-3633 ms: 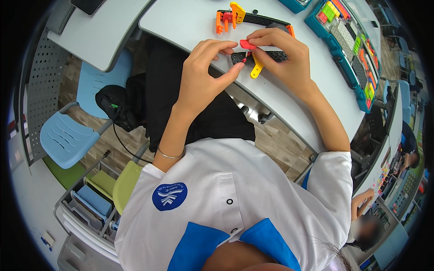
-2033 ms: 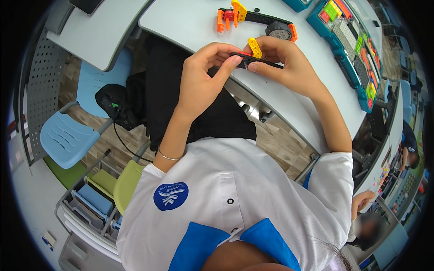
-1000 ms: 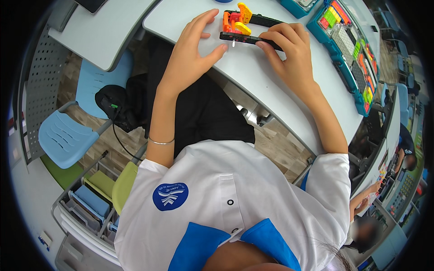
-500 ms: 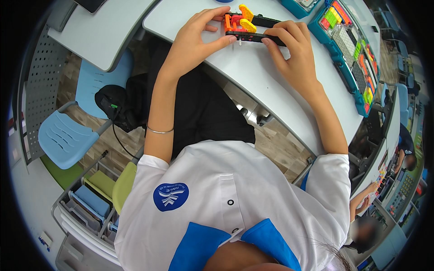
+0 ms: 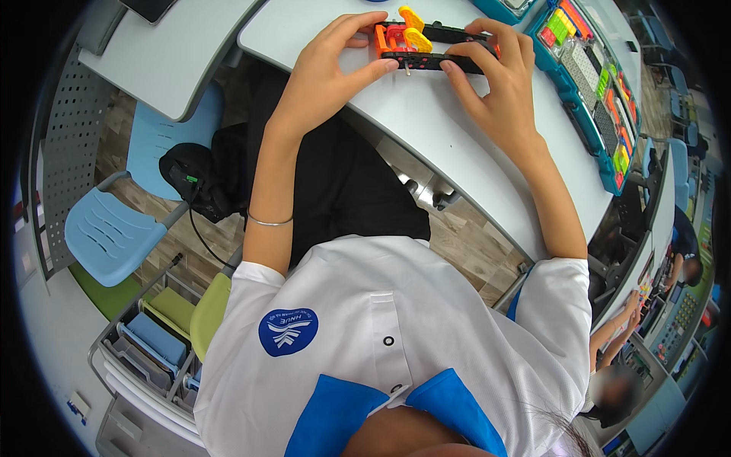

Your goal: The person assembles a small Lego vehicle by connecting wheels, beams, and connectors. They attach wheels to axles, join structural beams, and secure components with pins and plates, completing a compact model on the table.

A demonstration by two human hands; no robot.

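A small model built of plastic bricks is held between my two hands at the far part of the white table. It has two long black beams, orange and red parts at its left end and two yellow pieces sticking up. A short grey pin pokes out of the near beam. My left hand grips the left end, thumb on the near beam and fingers at the far side. My right hand closes round the right end, with an orange piece partly showing under its fingers.
On the right of the table lies a teal case of sorted, coloured bricks. A second grey table stands at the left, with blue chairs and a black bag below. Other people work at tables on the far right.
My right hand's fingers have shifted to the far side of the model, spanning both beams. An orange piece now shows at its right end. My left hand keeps its grip.
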